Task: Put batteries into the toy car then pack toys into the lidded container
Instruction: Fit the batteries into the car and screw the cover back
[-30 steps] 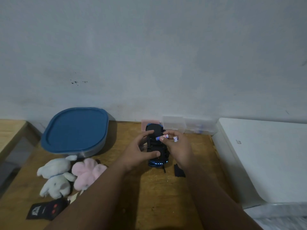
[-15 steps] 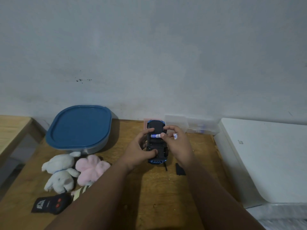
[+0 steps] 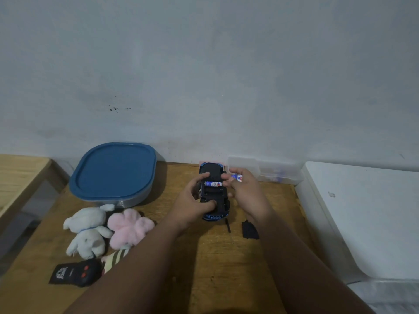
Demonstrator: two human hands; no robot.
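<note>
Head view: left hand (image 3: 192, 205) grips upturned toy car (image 3: 214, 193); right hand (image 3: 246, 193) pinches battery (image 3: 213, 184) into it, spare battery (image 3: 238, 177) held.

The table (image 3: 215, 264) is wood, smooth with lines in it. The container lid (image 3: 115, 169) is smooth blue plastic. The white bunny (image 3: 87, 231) and pink toy (image 3: 130, 227) are soft and fuzzy. The toy car (image 3: 214, 193) is hard black plastic.

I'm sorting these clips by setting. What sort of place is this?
Probably a room at home, at a small wooden table against a plain painted wall. Plush toys, a toy car and a lidded container suggest a household, not a workshop.
</note>
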